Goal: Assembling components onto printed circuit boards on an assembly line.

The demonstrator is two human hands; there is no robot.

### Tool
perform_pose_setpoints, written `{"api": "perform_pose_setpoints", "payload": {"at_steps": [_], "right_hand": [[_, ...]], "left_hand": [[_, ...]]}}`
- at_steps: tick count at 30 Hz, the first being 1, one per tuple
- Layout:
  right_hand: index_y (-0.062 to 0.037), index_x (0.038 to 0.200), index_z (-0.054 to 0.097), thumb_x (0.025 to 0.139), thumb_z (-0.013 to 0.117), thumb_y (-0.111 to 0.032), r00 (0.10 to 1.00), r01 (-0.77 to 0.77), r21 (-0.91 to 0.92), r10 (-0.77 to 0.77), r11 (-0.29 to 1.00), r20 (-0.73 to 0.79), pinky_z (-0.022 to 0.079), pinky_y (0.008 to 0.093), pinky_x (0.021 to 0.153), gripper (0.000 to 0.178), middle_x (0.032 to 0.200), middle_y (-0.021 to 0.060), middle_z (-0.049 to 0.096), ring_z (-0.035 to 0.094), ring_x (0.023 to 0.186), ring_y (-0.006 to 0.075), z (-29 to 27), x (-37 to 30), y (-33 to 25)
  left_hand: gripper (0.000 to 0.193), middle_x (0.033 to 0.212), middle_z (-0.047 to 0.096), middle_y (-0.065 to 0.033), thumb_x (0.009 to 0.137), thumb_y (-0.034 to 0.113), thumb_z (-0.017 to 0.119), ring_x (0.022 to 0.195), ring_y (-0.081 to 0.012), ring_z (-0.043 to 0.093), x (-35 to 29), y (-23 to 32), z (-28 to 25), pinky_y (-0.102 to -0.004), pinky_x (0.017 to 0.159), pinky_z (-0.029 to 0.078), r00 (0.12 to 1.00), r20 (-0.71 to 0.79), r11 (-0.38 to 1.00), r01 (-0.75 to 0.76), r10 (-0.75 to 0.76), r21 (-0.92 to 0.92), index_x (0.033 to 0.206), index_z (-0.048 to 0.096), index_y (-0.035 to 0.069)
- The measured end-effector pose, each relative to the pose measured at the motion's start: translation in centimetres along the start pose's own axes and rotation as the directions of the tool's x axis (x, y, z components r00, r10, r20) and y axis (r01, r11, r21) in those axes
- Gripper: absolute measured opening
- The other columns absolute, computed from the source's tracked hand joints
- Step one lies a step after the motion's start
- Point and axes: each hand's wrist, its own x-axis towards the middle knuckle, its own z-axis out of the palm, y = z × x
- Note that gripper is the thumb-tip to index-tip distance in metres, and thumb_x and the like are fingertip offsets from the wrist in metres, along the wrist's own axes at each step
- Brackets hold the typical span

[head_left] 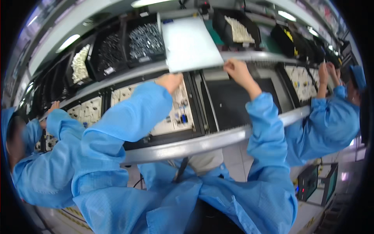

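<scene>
My left hand (170, 81) reaches over the upper part of a pale circuit board (173, 117) in a black frame. Its fingers are curled in, and whatever they may hold is hidden. Just beyond it lies a white rectangular sheet (191, 43), its front left corner close to the hand. My right hand (238, 73) is raised beside the sheet's front right corner, thumb and fingertips pinched together. Anything in that pinch is too small to make out. Below it, a dark flat plate (241, 101) lies on the line. The board carries a blue component (183, 118) near its right edge.
Black bins of small parts, such as grey metallic pieces (147, 41) and cream pieces (238, 30), stand along the back. A metal rail (187, 147) runs along the near edge. Co-workers in blue sit close on the left (43, 171) and right (327, 121).
</scene>
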Motion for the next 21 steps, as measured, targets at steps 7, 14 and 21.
{"api": "perform_pose_setpoints", "payload": {"at_steps": [7, 14, 21], "right_hand": [[0.0005, 0.09, 0.057, 0.081, 0.061, -0.009, 0.949, -0.309, 0.265, 0.313, 0.913, 0.029, 0.046, 0.0256, 0.056, 0.014, 0.073, 0.007, 0.061, 0.058, 0.063, 0.0125, -2.1, -2.0, -1.3], [-0.0016, 0.102, 0.053, 0.087, 0.048, -0.007, 0.972, -0.22, 0.789, 0.199, 0.574, 0.126, 0.038, 0.0203, 0.054, 0.016, 0.08, 0.0061, 0.06, 0.05, 0.063, 0.0087, -6.0, 5.0, -11.1], [-0.0045, 0.088, 0.059, 0.087, 0.04, -0.018, 0.846, 0.457, 0.184, -0.362, 0.87, -0.391, 0.029, 0.0215, 0.05, 0.023, 0.061, -0.0027, 0.045, 0.037, 0.054, 0.0054, -11.4, 23.1, -24.3]], "left_hand": [[0.041, 0.087, 0.063, -0.0209, 0.071, 0.01, 0.058, 0.083, -0.0375, 0.061, -0.5, -1.6, 0.3, -0.0459, 0.077, 0.049, 0.979, -0.122, 0.979, -0.174, 0.161, -0.106, 0.112, 0.052, 0.007], [0.026, 0.081, 0.064, -0.0163, 0.086, 0.029, 0.058, 0.071, -0.0271, 0.063, -6.9, -6.3, -15.5, -0.035, 0.066, 0.05, 0.905, -0.424, 0.98, -0.044, -0.043, -0.194, 0.092, 0.063, 0.005], [0.04, 0.085, 0.064, -0.0143, 0.081, 0.04, 0.061, 0.081, -0.0219, 0.062, -2.4, -15.0, -29.3, -0.0308, 0.075, 0.047, 0.328, -0.882, 0.815, -0.367, -0.338, -0.449, 0.091, 0.063, 0.001]]}}
